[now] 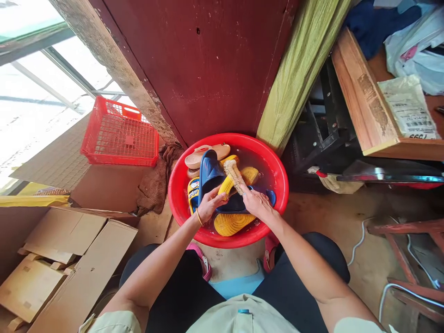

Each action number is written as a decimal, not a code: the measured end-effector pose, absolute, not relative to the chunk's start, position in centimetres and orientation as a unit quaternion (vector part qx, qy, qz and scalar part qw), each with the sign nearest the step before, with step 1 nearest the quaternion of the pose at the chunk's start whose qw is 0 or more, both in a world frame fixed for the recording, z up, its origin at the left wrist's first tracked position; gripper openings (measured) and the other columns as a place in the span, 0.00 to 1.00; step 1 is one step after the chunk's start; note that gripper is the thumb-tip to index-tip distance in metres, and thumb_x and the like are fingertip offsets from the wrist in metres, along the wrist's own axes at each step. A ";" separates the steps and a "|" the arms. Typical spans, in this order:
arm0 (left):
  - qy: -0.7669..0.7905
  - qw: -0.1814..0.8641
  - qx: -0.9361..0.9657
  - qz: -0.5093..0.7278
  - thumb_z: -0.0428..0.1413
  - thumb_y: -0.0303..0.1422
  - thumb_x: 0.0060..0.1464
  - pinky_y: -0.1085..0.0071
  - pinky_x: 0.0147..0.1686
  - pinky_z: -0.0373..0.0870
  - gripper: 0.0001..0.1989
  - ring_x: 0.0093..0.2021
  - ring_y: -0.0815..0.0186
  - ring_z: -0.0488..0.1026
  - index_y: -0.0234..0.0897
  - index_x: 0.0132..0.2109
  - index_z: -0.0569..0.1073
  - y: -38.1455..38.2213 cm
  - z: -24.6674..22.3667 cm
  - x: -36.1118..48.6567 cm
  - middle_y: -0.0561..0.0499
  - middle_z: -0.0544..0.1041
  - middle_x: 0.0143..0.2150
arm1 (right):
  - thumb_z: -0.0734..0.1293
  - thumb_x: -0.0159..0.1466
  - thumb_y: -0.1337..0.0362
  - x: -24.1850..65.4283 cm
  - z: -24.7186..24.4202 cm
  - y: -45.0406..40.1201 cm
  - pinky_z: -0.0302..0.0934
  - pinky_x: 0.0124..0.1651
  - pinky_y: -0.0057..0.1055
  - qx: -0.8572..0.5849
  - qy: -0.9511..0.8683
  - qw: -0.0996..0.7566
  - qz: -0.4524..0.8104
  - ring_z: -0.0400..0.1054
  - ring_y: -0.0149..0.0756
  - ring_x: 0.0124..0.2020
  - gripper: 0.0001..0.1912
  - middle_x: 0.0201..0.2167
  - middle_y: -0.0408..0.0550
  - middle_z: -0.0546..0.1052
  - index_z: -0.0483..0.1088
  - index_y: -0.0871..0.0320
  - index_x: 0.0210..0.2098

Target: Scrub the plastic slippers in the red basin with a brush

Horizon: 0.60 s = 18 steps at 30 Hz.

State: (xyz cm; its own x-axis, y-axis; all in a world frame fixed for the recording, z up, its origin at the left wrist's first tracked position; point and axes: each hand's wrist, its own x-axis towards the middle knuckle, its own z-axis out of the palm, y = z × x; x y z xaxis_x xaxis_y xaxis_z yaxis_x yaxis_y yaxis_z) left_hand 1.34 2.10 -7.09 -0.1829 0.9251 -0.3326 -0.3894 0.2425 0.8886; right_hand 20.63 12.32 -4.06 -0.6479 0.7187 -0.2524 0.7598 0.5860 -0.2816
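Note:
A red basin point(285, 185) stands on the floor between my knees, with dark water and several sandals in it. My left hand point(211, 203) is closed on a yellow sandal point(226, 186) above the pile. In my right hand point(255, 201) is a pale bristled brush point(234, 173), its bristles against or very near that sandal. A blue sandal point(210, 171) leans upright left of the brush. Behind it lies a beige sandal point(215, 152). Under my hands a yellow sole point(234, 224) rests near the basin's front edge.
To the left are a red plastic crate point(121, 138), a brown cloth point(152, 187) and cardboard boxes point(83, 273). A maroon panel point(208, 69) rises behind the basin. On the right are a green curtain point(301, 74), a wooden drawer point(367, 92) and a wooden stool point(402, 259).

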 end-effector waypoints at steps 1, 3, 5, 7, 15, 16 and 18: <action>0.528 0.582 0.264 0.559 0.66 0.42 0.50 0.66 0.45 0.73 0.33 0.44 0.62 0.76 0.39 0.62 0.71 1.9 -7.2 1.3 0.45 0.79 0.50 | 0.54 0.71 0.63 20.5 -3.9 12.5 0.65 0.46 0.33 0.420 0.883 0.055 -0.200 0.77 0.43 0.43 0.30 0.46 0.52 0.81 0.50 0.49 0.71; 0.535 0.575 0.282 0.552 0.67 0.42 0.49 0.66 0.45 0.72 0.34 0.44 0.61 0.75 0.39 0.62 0.72 1.6 -7.3 1.2 0.45 0.79 0.50 | 0.54 0.71 0.62 20.4 -3.5 12.5 0.65 0.45 0.32 0.421 0.875 0.045 -0.235 0.77 0.43 0.44 0.29 0.46 0.52 0.81 0.52 0.50 0.71; 0.543 0.572 0.286 0.544 0.67 0.43 0.48 0.66 0.45 0.73 0.34 0.45 0.60 0.75 0.39 0.61 0.72 1.4 -7.3 1.1 0.45 0.79 0.51 | 0.53 0.71 0.63 20.4 -3.4 12.1 0.65 0.46 0.31 0.399 0.877 0.023 -0.266 0.76 0.42 0.47 0.28 0.47 0.52 0.80 0.53 0.52 0.70; 0.550 0.581 0.256 0.542 0.64 0.49 0.50 0.66 0.44 0.74 0.32 0.45 0.59 0.76 0.38 0.59 0.74 1.5 -7.1 0.9 0.45 0.79 0.50 | 0.53 0.71 0.62 20.5 -3.4 10.9 0.64 0.48 0.30 0.353 0.893 0.005 -0.280 0.75 0.41 0.48 0.28 0.49 0.51 0.80 0.53 0.53 0.71; 0.507 0.659 0.111 0.544 0.46 0.66 0.53 0.59 0.45 0.76 0.41 0.49 0.53 0.76 0.37 0.56 0.73 2.6 -6.7 0.2 0.40 0.79 0.49 | 0.58 0.68 0.64 22.6 -2.7 7.2 0.65 0.46 0.31 0.272 0.920 0.070 -0.273 0.75 0.40 0.43 0.31 0.46 0.51 0.80 0.55 0.49 0.70; 0.499 0.673 0.111 0.535 0.47 0.66 0.53 0.58 0.45 0.76 0.41 0.47 0.53 0.77 0.36 0.56 0.73 2.7 -6.7 0.2 0.40 0.79 0.47 | 0.58 0.67 0.64 23.4 -2.2 7.4 0.65 0.47 0.31 0.258 0.916 0.069 -0.300 0.75 0.39 0.44 0.31 0.47 0.49 0.80 0.57 0.47 0.70; 0.493 0.699 0.119 0.505 0.49 0.64 0.53 0.59 0.43 0.77 0.39 0.45 0.54 0.77 0.34 0.54 0.74 3.0 -6.9 0.2 0.40 0.79 0.44 | 0.60 0.66 0.63 25.2 -1.0 8.1 0.65 0.46 0.29 0.233 0.900 0.072 -0.362 0.75 0.37 0.43 0.30 0.48 0.46 0.80 0.60 0.45 0.68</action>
State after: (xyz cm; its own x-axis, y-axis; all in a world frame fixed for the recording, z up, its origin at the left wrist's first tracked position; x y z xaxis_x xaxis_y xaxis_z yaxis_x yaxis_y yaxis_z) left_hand 0.24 2.99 -6.87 0.0041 0.8223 -0.5690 -0.5881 0.4622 0.6637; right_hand 25.22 8.15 -0.96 -0.8809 0.3674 -0.2985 0.4718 0.6298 -0.6171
